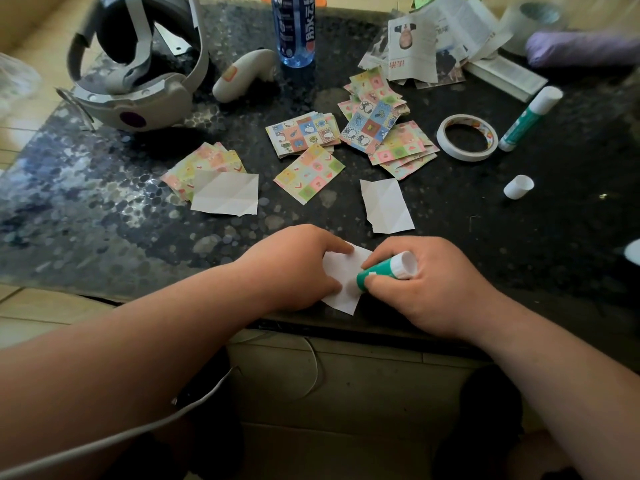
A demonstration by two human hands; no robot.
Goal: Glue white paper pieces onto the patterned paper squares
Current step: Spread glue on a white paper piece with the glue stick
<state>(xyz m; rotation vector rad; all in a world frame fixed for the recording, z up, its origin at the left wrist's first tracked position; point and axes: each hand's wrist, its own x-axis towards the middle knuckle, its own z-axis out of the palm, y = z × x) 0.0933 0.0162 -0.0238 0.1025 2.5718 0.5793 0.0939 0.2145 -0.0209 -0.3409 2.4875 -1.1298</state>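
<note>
My left hand [294,268] is pressing a white paper piece [341,271] onto the bench [104,209]; my right hand [426,289] is gripping a glue stick [381,270]. I am judging the paper flimsy, best pinned near its edge.

I note dim, warm daylight entering from 10 o'clock; glare whitens the table [86,188] toward 9. The headset [145,100] throws a soft shadow toward 5. Blur smears 1–2 o'clock; edges bow.
</note>
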